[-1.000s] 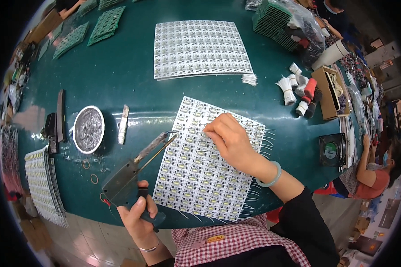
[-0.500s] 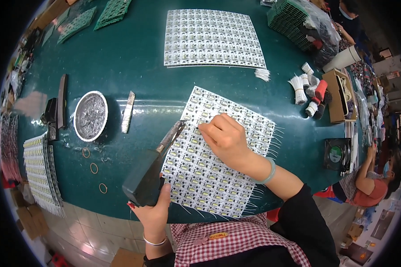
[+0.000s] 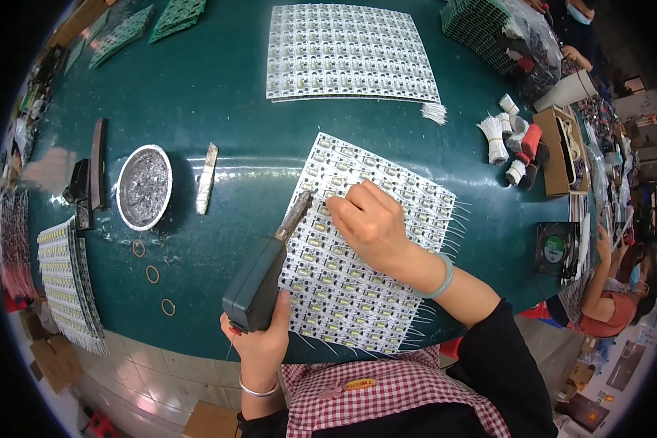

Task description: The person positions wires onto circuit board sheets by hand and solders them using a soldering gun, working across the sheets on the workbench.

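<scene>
A white panel of circuit boards (image 3: 343, 292), covered with rows of small parts, lies at an angle in front of me. Thin white wires (image 3: 449, 232) stick out along its right and lower edges. My left hand (image 3: 266, 343) is wrapped round a dark green soldering gun (image 3: 254, 281). The gun's tip is over the panel's upper left part, close to my right fingertips. My right hand (image 3: 372, 223) is closed in a pinch just above the panel. Whatever is between those fingers is too small or hidden to make out.
A white-rimmed bowl of silvery material (image 3: 144, 188) and a flat foil-wrapped bar (image 3: 206, 179) stand left. More panels (image 3: 354, 55) lie at the back; others (image 3: 64, 274) are stacked left. Wire bundles (image 3: 494, 142) and a cardboard box (image 3: 555, 164) sit right. A co-worker (image 3: 613, 299) is at the right.
The soldering gun and my left hand have moved right, bringing the tip further over the panel and nearer my right fingers. My right hand has barely moved.
</scene>
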Available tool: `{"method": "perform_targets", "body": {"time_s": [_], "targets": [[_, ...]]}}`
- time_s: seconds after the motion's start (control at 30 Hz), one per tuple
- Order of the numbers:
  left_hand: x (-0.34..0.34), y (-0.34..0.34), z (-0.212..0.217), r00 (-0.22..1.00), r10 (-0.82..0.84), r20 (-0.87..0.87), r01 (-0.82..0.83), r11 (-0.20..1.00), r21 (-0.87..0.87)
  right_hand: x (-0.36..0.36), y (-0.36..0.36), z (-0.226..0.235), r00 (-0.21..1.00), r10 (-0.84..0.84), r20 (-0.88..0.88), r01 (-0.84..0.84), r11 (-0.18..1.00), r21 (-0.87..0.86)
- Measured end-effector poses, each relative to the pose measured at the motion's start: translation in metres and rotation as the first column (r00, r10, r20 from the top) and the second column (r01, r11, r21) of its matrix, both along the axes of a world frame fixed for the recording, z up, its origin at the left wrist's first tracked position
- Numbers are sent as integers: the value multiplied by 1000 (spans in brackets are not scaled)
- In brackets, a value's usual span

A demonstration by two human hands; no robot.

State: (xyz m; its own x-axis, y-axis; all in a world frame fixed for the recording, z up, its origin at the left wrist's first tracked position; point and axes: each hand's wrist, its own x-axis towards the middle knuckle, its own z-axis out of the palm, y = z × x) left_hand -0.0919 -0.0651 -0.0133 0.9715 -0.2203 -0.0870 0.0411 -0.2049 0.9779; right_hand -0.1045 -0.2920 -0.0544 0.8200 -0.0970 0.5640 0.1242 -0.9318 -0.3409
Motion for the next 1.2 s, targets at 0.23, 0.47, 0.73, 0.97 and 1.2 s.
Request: {"method": "perform_targets", "body": {"time_s": [0.23,0.47,0.73,0.97,1.2], "targets": [[2,-2,7,1000,-28,-4,28,997,71,0,0,-2,1000,12,4,-12,1000,8],[2,-3,9,1000,-28,-8,29,998,52,1,-1,-2,999,21,25,-21,1000,10],[-3,13,-7,1000,23,16,-25,995,98,1,-1,-2,1000,16,17,-16,1000,6],[-3,16,-14,994,-20,107,9,995,97,0,0,-2,1000,-4,3,4,1000,9],[-3,9,-6,999,0,32,-1,1000,23,0,2,-1,1000,-2,3,2,1000,29]]}}
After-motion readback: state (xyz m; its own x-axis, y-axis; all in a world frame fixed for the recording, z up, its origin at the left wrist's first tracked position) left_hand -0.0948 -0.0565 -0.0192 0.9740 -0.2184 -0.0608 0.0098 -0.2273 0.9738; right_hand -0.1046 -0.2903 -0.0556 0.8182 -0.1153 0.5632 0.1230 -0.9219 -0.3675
